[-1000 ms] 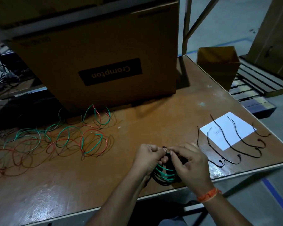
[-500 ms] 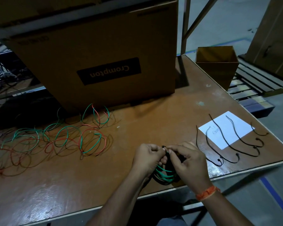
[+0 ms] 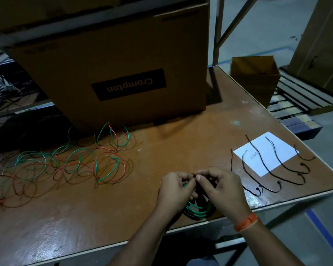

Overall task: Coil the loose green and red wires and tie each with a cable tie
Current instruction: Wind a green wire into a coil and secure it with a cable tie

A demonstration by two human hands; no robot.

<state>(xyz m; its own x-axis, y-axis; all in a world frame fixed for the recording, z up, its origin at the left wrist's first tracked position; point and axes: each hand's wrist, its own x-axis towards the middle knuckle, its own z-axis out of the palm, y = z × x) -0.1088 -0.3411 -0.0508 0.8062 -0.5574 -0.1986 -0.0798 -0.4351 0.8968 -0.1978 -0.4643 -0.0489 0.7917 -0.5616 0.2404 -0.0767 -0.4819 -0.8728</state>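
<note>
The large brown cardboard box point(image 3: 112, 73) standing at the back of the worktop carries a dark label with the word "Crompton" printed upside down as seen from the head camera; a smaller line of print near its upper left corner is too blurred to read. A white sheet of paper point(image 3: 267, 153) lies at the right of the brown, scuffed wooden worktop point(image 3: 171, 143), with a short handwritten mark on it that cannot be made out. Across and beside the paper lie several loose black cable ties point(image 3: 273, 169), spread out in a row. The left hand point(image 3: 176, 189) and the right hand point(image 3: 222, 191) are close together near the front edge of the worktop, fingertips meeting, both pinching the top of a small coil of green wire point(image 3: 197, 210) that hangs between them; something thin and dark sits at the pinch, though whether it is a tie cannot be told. An orange band point(image 3: 245, 222) circles the right wrist. Well to the left, a tangle of loose green and red wires point(image 3: 65, 166) sprawls in loops over the worktop, reaching up to the foot of the box. Beyond the right edge stands a small open cardboard bin point(image 3: 256, 77) on a grey concrete floor point(image 3: 258, 25), beside metal shelf uprights point(image 3: 218, 29), and the room is dim
</note>
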